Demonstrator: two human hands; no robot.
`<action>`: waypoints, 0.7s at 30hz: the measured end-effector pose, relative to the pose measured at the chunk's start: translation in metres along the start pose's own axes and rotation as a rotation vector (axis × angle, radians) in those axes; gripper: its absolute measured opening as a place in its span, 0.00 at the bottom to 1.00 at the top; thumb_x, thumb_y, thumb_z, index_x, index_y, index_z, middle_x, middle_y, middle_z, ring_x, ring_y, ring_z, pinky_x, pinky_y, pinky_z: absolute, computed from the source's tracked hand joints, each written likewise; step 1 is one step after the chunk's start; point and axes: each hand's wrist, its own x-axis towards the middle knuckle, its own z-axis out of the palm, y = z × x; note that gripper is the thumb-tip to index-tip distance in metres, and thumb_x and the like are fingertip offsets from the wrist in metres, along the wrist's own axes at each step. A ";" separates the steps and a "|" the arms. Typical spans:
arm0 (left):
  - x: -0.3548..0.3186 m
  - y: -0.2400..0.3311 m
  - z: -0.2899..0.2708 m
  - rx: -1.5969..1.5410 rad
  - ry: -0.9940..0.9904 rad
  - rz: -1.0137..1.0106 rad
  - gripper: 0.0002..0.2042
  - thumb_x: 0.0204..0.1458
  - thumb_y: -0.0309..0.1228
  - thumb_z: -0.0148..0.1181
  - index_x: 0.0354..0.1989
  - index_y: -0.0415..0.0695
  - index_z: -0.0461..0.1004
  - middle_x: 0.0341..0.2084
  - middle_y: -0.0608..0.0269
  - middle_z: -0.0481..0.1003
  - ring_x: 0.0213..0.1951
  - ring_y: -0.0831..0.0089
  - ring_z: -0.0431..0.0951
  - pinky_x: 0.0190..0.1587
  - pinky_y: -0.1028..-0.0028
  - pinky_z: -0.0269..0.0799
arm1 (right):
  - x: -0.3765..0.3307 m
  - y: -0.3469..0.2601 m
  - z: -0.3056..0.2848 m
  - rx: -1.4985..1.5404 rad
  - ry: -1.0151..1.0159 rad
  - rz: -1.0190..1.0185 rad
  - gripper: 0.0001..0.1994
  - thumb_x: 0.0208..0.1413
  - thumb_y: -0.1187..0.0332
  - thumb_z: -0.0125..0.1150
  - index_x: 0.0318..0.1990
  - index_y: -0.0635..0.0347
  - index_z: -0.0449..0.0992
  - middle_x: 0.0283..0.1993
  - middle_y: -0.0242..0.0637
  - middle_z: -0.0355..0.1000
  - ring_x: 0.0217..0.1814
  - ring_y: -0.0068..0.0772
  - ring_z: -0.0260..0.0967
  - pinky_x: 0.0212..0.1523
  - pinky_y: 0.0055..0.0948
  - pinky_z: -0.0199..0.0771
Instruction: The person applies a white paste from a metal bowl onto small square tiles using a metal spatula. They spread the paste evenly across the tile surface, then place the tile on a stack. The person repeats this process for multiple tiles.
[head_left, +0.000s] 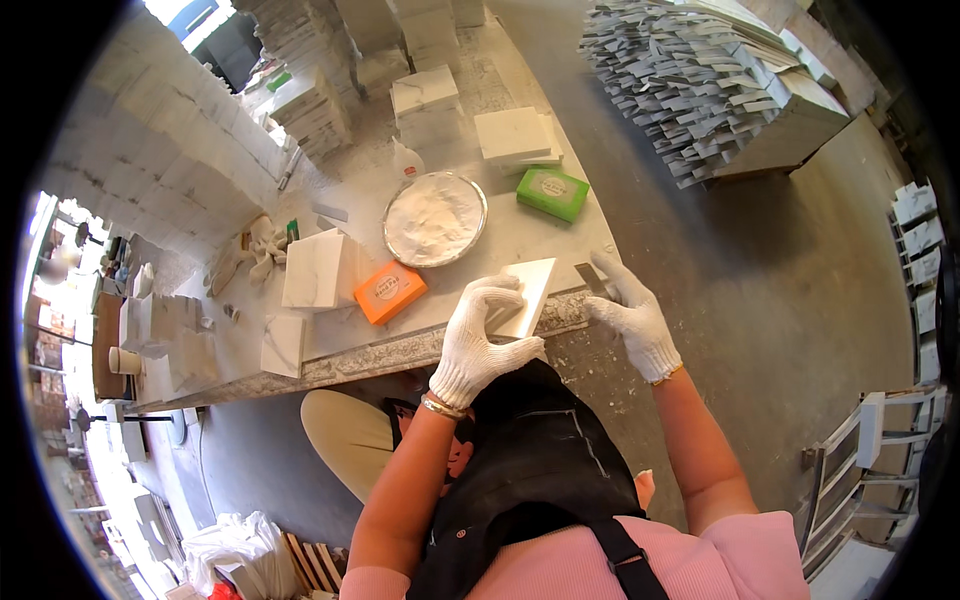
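My left hand (pixel 468 338), in a white knitted glove, is closed on a white tile (pixel 533 290) tilted up at the table's front edge. To its right, my gloved right hand (pixel 632 318) grips a small flat metal blade (pixel 590 277) between thumb and fingers, apart from the tile. An orange block (pixel 390 293) with a round label lies left of my left hand. Behind it stands a round metal bowl (pixel 485 222) filled with white powder or paste (pixel 432 215). A green block (pixel 552 193) lies to the right of the bowl.
Stacked marble tiles (pixel 318 270) stand left of the orange block, with more tiles (pixel 515 135) behind the bowl. A small white bottle (pixel 407 158) and crumpled gloves (pixel 262 247) are on the table (pixel 350 340). Right, a large stack of grey-white pieces (pixel 690 90) rests on the floor.
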 end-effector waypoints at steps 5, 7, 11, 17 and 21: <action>-0.001 -0.006 -0.010 -0.265 -0.035 -0.157 0.29 0.41 0.36 0.75 0.52 0.39 0.73 0.54 0.51 0.73 0.58 0.61 0.72 0.63 0.66 0.66 | 0.033 0.001 0.045 0.340 -0.167 -0.051 0.34 0.59 0.69 0.65 0.72 0.63 0.59 0.43 0.34 0.74 0.40 0.18 0.69 0.37 0.21 0.71; -0.003 -0.008 -0.011 -0.319 -0.047 -0.194 0.31 0.43 0.37 0.73 0.56 0.38 0.72 0.55 0.51 0.73 0.59 0.62 0.72 0.63 0.66 0.65 | 0.041 0.000 0.049 0.357 -0.227 -0.017 0.32 0.60 0.68 0.64 0.70 0.64 0.60 0.44 0.34 0.74 0.41 0.18 0.69 0.37 0.20 0.71; -0.007 -0.007 -0.012 -0.264 -0.003 -0.067 0.35 0.46 0.41 0.72 0.62 0.38 0.69 0.58 0.49 0.71 0.61 0.58 0.71 0.64 0.65 0.65 | 0.049 0.002 0.053 0.350 -0.318 0.105 0.27 0.62 0.66 0.63 0.67 0.64 0.65 0.45 0.31 0.73 0.38 0.15 0.69 0.34 0.17 0.71; -0.002 -0.009 0.004 0.300 0.114 0.092 0.29 0.51 0.28 0.69 0.63 0.43 0.68 0.56 0.48 0.74 0.56 0.53 0.76 0.56 0.64 0.74 | 0.041 -0.014 0.076 0.232 -0.155 -0.038 0.24 0.65 0.65 0.59 0.66 0.63 0.66 0.38 0.27 0.73 0.29 0.13 0.65 0.26 0.16 0.66; -0.002 -0.026 0.004 0.367 0.169 0.163 0.25 0.52 0.24 0.66 0.60 0.40 0.71 0.53 0.49 0.76 0.53 0.55 0.79 0.55 0.66 0.75 | 0.031 -0.034 0.055 -0.023 -0.052 -0.171 0.23 0.66 0.65 0.55 0.67 0.60 0.67 0.34 0.27 0.73 0.27 0.14 0.67 0.26 0.15 0.67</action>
